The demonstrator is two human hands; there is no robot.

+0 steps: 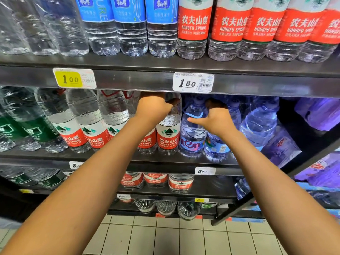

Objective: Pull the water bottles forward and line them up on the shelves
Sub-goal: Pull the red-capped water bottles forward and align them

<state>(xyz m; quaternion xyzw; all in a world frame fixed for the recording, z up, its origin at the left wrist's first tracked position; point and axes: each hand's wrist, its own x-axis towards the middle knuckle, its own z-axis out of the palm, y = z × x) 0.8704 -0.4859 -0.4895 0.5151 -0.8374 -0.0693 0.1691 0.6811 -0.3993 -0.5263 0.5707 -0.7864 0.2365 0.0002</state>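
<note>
On the middle shelf (165, 161) stand large red-labelled water bottles (86, 126) in a row. My left hand (153, 107) reaches up under the upper shelf and grips the neck of one red-labelled bottle (168, 135). Just to its right stand blue-tinted bottles (192, 133) with carry handles. My right hand (214, 116) curls round the top of a blue-tinted bottle (217, 146) behind the front one; its fingertips are hidden.
The upper shelf (147, 80) carries blue-labelled (128, 26) and red-labelled small bottles (228, 30), with price tags (193, 82) on its edge. Green-labelled bottles (24, 129) stand at the left. Purple-wrapped packs (318, 115) fill the right. Lower shelves hold more bottles above a tiled floor (184, 236).
</note>
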